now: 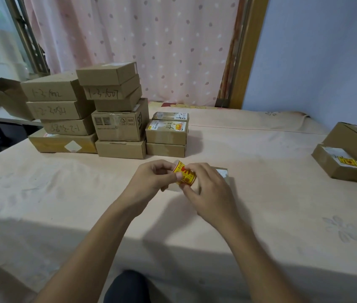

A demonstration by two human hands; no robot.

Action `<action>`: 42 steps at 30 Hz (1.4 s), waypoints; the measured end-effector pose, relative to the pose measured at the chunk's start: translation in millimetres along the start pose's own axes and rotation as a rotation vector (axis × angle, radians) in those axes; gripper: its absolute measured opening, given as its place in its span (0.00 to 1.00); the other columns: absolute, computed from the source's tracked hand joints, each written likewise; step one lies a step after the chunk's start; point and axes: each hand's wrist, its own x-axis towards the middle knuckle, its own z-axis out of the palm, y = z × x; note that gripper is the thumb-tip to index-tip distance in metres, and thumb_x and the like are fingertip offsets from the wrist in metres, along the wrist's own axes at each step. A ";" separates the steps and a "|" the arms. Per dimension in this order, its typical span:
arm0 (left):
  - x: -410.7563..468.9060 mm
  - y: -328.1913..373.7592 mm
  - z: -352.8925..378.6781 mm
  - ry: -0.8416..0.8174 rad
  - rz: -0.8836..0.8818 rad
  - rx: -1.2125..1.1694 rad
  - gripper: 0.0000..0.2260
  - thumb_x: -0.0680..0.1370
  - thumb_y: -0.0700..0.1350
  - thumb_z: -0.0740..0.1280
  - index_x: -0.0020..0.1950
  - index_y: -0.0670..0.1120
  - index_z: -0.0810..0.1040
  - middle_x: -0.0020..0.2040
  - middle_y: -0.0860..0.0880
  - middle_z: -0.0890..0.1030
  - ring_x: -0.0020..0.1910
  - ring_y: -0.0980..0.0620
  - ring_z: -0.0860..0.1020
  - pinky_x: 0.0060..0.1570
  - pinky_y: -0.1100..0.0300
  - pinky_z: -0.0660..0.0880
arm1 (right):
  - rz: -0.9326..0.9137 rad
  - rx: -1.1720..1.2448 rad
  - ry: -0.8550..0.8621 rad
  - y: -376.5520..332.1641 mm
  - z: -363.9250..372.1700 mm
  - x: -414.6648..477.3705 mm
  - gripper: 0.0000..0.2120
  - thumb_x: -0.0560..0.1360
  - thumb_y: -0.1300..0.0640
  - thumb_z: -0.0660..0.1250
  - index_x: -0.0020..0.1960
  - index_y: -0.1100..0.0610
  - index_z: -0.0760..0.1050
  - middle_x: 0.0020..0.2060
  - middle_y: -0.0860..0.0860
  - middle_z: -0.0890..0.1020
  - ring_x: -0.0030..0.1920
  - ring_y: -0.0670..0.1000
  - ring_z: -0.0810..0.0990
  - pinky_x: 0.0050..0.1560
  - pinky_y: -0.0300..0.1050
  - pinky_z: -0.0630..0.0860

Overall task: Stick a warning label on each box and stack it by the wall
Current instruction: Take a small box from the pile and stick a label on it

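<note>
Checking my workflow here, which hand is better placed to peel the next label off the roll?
Probably the right hand: its fingertips pinch the label roll at its outer face, while the left hand grips the roll's other end, steadying it.

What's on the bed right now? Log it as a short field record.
left hand: holding label roll
right hand: picking at the roll, over a small box
box under hands: mostly hidden
stacks: far left, before the curtain
labelled box: far right, yellow label on top
surface: pink sheet
</note>
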 end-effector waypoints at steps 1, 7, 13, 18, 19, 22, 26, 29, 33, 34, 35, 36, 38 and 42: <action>-2.2 2.7 -2.0 -0.050 0.021 0.018 0.07 0.74 0.35 0.75 0.51 0.40 0.84 0.43 0.40 0.83 0.35 0.51 0.72 0.33 0.61 0.67 | 0.018 0.030 0.024 0.4 -3.4 1.2 0.16 0.76 0.48 0.72 0.61 0.49 0.76 0.56 0.43 0.79 0.57 0.47 0.77 0.53 0.38 0.73; -1.4 -0.3 -6.7 -0.027 0.203 0.323 0.08 0.75 0.37 0.74 0.52 0.47 0.86 0.44 0.47 0.84 0.32 0.51 0.67 0.33 0.55 0.67 | 0.080 0.106 -0.025 -0.2 -19.3 4.3 0.16 0.75 0.49 0.73 0.61 0.47 0.76 0.55 0.40 0.80 0.54 0.43 0.76 0.49 0.27 0.66; -5.1 -16.5 -0.7 0.088 0.262 0.321 0.07 0.75 0.37 0.75 0.51 0.46 0.86 0.40 0.50 0.82 0.31 0.55 0.67 0.32 0.61 0.66 | 0.046 0.020 -0.030 -4.4 -20.2 0.4 0.15 0.75 0.43 0.70 0.59 0.47 0.78 0.53 0.41 0.82 0.54 0.44 0.74 0.51 0.26 0.61; -8.7 -20.2 5.5 0.111 0.269 0.239 0.06 0.75 0.36 0.75 0.50 0.45 0.86 0.41 0.46 0.85 0.38 0.37 0.76 0.42 0.41 0.77 | -0.012 -0.030 0.049 -7.0 -16.8 -0.3 0.15 0.75 0.41 0.66 0.53 0.49 0.81 0.48 0.43 0.84 0.51 0.48 0.78 0.52 0.41 0.69; -9.9 -20.1 6.3 0.115 0.277 0.234 0.06 0.75 0.36 0.75 0.49 0.45 0.86 0.41 0.46 0.85 0.39 0.36 0.77 0.43 0.40 0.78 | -0.023 -0.039 0.062 -7.6 -16.4 -0.5 0.14 0.76 0.41 0.66 0.53 0.49 0.81 0.47 0.43 0.84 0.50 0.49 0.79 0.52 0.44 0.71; -11.7 -19.7 5.6 0.136 0.298 0.293 0.06 0.74 0.37 0.75 0.49 0.45 0.86 0.40 0.48 0.84 0.38 0.40 0.76 0.40 0.44 0.77 | -0.043 -0.026 0.080 -8.5 -16.2 -2.2 0.14 0.76 0.43 0.65 0.53 0.50 0.83 0.47 0.44 0.85 0.50 0.50 0.79 0.52 0.48 0.75; -11.6 -21.9 -4.3 0.167 0.369 0.446 0.07 0.74 0.37 0.76 0.49 0.46 0.85 0.40 0.52 0.82 0.35 0.51 0.72 0.36 0.55 0.72 | -0.008 0.025 0.088 -5.9 -17.5 -5.5 0.10 0.77 0.47 0.68 0.54 0.49 0.84 0.50 0.43 0.86 0.53 0.48 0.79 0.55 0.41 0.72; -11.3 -23.0 -10.9 0.189 0.448 0.582 0.09 0.73 0.36 0.77 0.51 0.45 0.84 0.43 0.56 0.81 0.38 0.52 0.75 0.38 0.65 0.72 | 0.002 0.090 0.132 2.0 -17.9 -5.8 0.06 0.76 0.53 0.70 0.50 0.51 0.84 0.50 0.44 0.84 0.53 0.46 0.78 0.54 0.40 0.74; -11.5 -25.6 -12.7 0.207 0.517 0.732 0.10 0.72 0.35 0.76 0.51 0.45 0.83 0.43 0.58 0.79 0.41 0.52 0.77 0.40 0.65 0.72 | 0.148 0.153 0.158 11.4 -20.8 -4.4 0.03 0.74 0.57 0.75 0.48 0.51 0.84 0.44 0.41 0.76 0.49 0.46 0.77 0.47 0.43 0.75; -11.5 -26.3 -12.6 0.213 0.519 0.753 0.10 0.72 0.34 0.76 0.51 0.45 0.83 0.44 0.56 0.80 0.42 0.51 0.77 0.40 0.64 0.73 | 0.180 0.174 0.153 13.6 -21.9 -3.7 0.04 0.74 0.57 0.75 0.48 0.50 0.84 0.43 0.39 0.75 0.47 0.46 0.77 0.45 0.42 0.74; -10.8 -27.4 -12.9 0.218 0.518 0.772 0.10 0.72 0.34 0.76 0.51 0.44 0.83 0.44 0.54 0.80 0.42 0.51 0.77 0.40 0.62 0.74 | 0.199 0.191 0.146 16.2 -23.1 -3.3 0.04 0.74 0.58 0.75 0.47 0.49 0.84 0.41 0.38 0.76 0.46 0.46 0.77 0.44 0.41 0.73; -9.5 -29.1 -13.4 0.221 0.515 0.789 0.10 0.72 0.34 0.76 0.51 0.44 0.83 0.45 0.53 0.81 0.42 0.50 0.77 0.40 0.59 0.76 | 0.209 0.203 0.141 18.7 -24.4 -3.0 0.05 0.74 0.58 0.74 0.47 0.49 0.84 0.41 0.38 0.78 0.44 0.46 0.77 0.44 0.41 0.72; -5.6 -36.1 -15.4 0.221 0.501 0.823 0.10 0.72 0.34 0.75 0.50 0.44 0.82 0.45 0.51 0.82 0.42 0.49 0.77 0.40 0.52 0.78 | 0.245 0.235 0.146 23.2 -27.5 -3.8 0.04 0.74 0.59 0.74 0.45 0.50 0.85 0.40 0.38 0.82 0.44 0.46 0.78 0.46 0.44 0.74; 0.8 -57.2 -18.9 0.236 0.425 0.903 0.08 0.72 0.36 0.74 0.48 0.46 0.81 0.44 0.54 0.78 0.42 0.50 0.76 0.40 0.50 0.76 | 0.391 0.348 0.148 30.5 -35.6 -9.5 0.08 0.74 0.60 0.74 0.43 0.46 0.84 0.43 0.31 0.81 0.45 0.46 0.80 0.49 0.40 0.75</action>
